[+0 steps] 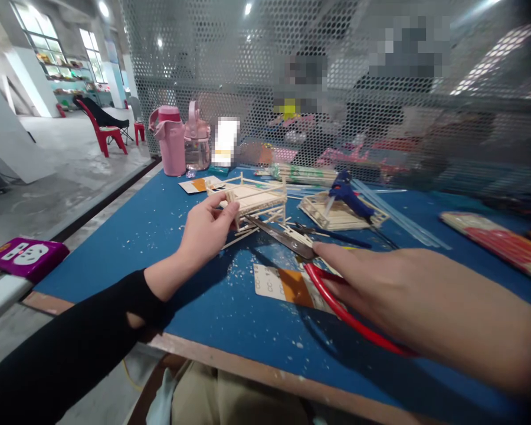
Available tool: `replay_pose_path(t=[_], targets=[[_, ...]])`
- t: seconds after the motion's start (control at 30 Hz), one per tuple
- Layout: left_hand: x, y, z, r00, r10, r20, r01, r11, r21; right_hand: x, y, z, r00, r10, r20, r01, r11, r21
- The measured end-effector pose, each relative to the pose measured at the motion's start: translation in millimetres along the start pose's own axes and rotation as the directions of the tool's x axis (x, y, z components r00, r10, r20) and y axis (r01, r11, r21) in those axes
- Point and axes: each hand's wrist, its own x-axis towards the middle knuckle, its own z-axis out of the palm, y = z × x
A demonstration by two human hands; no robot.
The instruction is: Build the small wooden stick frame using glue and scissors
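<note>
My left hand (pixel 207 224) is closed, thumb and fingers pinching a few short wooden sticks (pixel 233 206) held upright. Just behind them stands a small bed-like frame of thin wooden sticks (pixel 261 199); whether the pinched sticks join it I cannot tell. In my right hand (pixel 389 286) is a pair of scissors (pixel 283 237) with red handles. Their blades point left, tips close below the frame and near my left fingers. Loose wooden sticks (pixel 243 237) lie under the blades. A white and orange card (pixel 272 282) lies on the blue tabletop (pixel 194 301) below the scissors.
A blue glue gun (pixel 351 198) rests on a second stick structure (pixel 331 219) at the right. Clear glue sticks (pixel 402 218) and a red packet (pixel 495 239) lie beyond. Pink bottles (pixel 171 144) stand back left before a perforated metal screen (pixel 243 71). A purple power strip (pixel 26 258) sits at left.
</note>
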Motion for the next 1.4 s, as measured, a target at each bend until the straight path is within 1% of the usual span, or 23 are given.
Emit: replay_pose_path(t=[0.03,0.1,0.17,0.2,0.23,0.27,0.33,0.4,0.47,0.57,0.63,0.7,0.77,0.83,0.9,0.97,1.2,1.4], targets=[[1,-2,-0.6,1.000,0.020,0.008,-0.020,1.000,0.012,1,0,-1,1.000,-0.010,0.028,0.010,1.000,0.001],[2,-4,-1.3,0.999,0.042,0.019,-0.043,0.999,0.027,5,1,-6,0.992,-0.003,0.129,0.003,1.000,0.008],[2,-5,-1.4,0.999,0.043,0.015,-0.043,0.998,0.039,7,2,-11,0.980,0.075,0.185,-0.074,0.997,-0.013],[2,-5,-1.2,0.999,0.043,0.012,-0.044,0.998,0.041,7,3,-13,0.976,0.103,0.191,-0.098,0.995,-0.036],[2,-4,-0.9,0.999,0.045,0.009,-0.045,0.998,0.040,6,4,-13,0.979,0.116,0.170,-0.106,0.992,-0.063],[2,-4,-0.6,0.999,0.046,0.010,-0.047,0.998,0.033,4,6,-12,0.987,0.115,0.112,-0.105,0.990,-0.090],[1,-2,0.0,0.998,0.052,0.017,-0.052,0.999,0.010,-1,9,-5,0.996,0.080,-0.049,-0.086,0.987,-0.133],[0,-1,0.2,0.999,0.052,0.015,-0.051,0.999,-0.009,-7,12,3,0.983,0.030,-0.183,-0.057,0.989,-0.140],[0,0,-0.3,0.999,0.042,0.002,-0.042,0.999,-0.022,-12,14,10,0.973,-0.008,-0.232,-0.023,0.991,-0.130],[1,2,-1.1,1.000,0.020,-0.005,-0.020,0.998,-0.054,-18,18,13,0.973,-0.017,-0.230,-0.009,0.994,-0.111],[1,5,-1.0,1.000,-0.010,-0.002,0.010,0.997,-0.082,-24,21,12,0.978,0.055,-0.202,-0.070,0.995,-0.067],[1,10,-0.4,0.999,-0.054,-0.004,0.053,0.993,-0.107,-29,24,11,0.973,0.174,-0.155,-0.176,0.984,-0.003],[0,13,0.3,0.996,-0.094,-0.003,0.093,0.987,-0.127,-33,26,13,0.965,0.229,-0.125,-0.226,0.973,0.039],[-1,15,0.5,0.994,-0.110,-0.001,0.109,0.985,-0.133,-35,25,16,0.965,0.200,-0.171,-0.195,0.980,0.047],[-1,15,0.5,0.995,-0.096,-0.004,0.095,0.988,-0.121,-34,23,18,0.964,0.141,-0.227,-0.133,0.990,0.051],[-1,12,0.5,0.997,-0.076,-0.011,0.075,0.992,-0.103,-31,20,18,0.959,0.119,-0.257,-0.107,0.992,0.061],[-3,10,1.9,0.999,-0.037,-0.001,0.037,0.996,-0.081,-23,16,11,0.969,0.119,-0.215,-0.129,0.991,-0.033],[-3,7,1.2,1.000,-0.010,0.005,0.011,0.998,-0.067,-22,16,0,0.977,0.100,-0.188,-0.118,0.989,-0.090]])
